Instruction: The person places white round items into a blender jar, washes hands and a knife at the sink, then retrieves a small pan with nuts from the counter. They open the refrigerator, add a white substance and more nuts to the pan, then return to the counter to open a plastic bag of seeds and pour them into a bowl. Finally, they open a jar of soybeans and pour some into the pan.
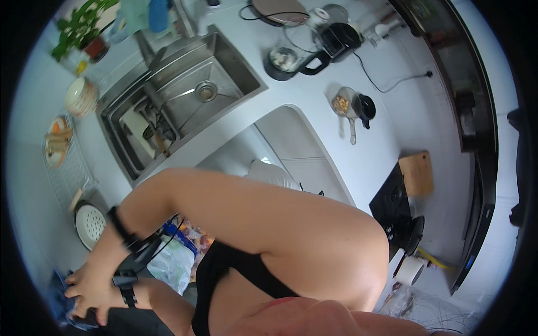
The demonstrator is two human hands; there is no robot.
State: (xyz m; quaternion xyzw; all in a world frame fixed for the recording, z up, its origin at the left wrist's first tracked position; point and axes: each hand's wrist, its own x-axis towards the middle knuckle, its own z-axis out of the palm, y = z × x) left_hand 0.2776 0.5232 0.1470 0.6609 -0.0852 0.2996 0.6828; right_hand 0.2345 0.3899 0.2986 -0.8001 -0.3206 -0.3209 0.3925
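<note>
At the lower left, my right hand (89, 292) reaches down with spread, bent fingers over a blue, crumpled-looking thing (61, 294) and a dark object. Whether it grips either is not clear. My right arm crosses the view, with a black strap and a dark device on the forearm. My left forearm (145, 290) comes in beneath and wears a black wrist strap (127, 290); the left hand is mostly hidden behind the right hand. Close by lie a white-and-green plastic bag (172, 260) and a blue package (180, 237).
A steel sink (206, 75) holds a basin of utensils. On the white counter stand a blender jug (282, 61), a strainer with small yellowish pieces (341, 103) and a black cup (366, 110). A white perforated colander (90, 224) is at left. At right are a cooktop (388, 197) and wooden board (416, 174).
</note>
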